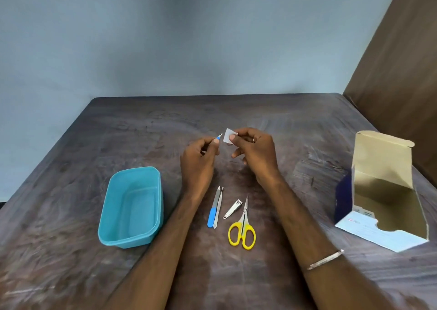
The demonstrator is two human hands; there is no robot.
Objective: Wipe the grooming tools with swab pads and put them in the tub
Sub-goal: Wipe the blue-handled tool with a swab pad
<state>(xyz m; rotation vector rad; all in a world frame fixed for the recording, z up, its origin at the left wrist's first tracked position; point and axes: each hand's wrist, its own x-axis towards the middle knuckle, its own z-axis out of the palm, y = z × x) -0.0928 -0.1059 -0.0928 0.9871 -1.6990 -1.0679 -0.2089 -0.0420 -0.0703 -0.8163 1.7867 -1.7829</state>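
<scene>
two hands raised, left hand [198, 160] gripping blue-tipped tool [218, 138], right hand [254, 152] pinching swab pad [229, 136] (white)

on the table [94, 215], the tub [131, 207] sits left and the box [380, 191] right. between them, near the front, lie a file [213, 211], tweezers [218, 209], clippers [233, 209] and scissors [242, 229], left to right. behind these, both hands are raised: the left hand [197, 160] holds a tool [217, 139], the right hand [256, 151] a pad [229, 135], just apart.
</scene>
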